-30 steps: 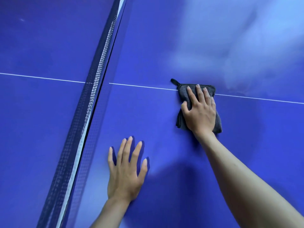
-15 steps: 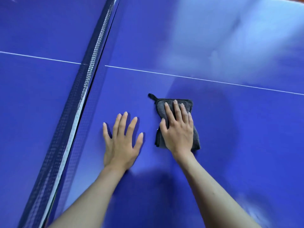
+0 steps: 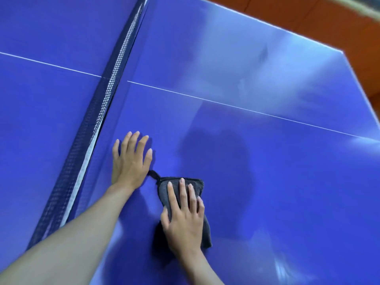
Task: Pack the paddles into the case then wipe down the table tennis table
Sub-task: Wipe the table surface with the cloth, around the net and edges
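Observation:
A folded dark grey cloth [image 3: 194,187] with a small loop at its corner lies on the blue table tennis table [image 3: 287,171]. My right hand [image 3: 184,219] presses flat on the cloth, fingers straight and spread. My left hand [image 3: 130,159] rests flat on the bare table surface just left of the cloth, close to the net, and holds nothing. No paddles or case are in view.
The dark net [image 3: 96,128] runs from the top centre down to the lower left. A white centre line [image 3: 246,110] crosses the table. The table's far edge and right corner [image 3: 342,52] border an orange-red floor [image 3: 308,21].
My right hand has slid the cloth toward me from the white line to beside my left hand. The view has tilted, and the table's far edge now shows.

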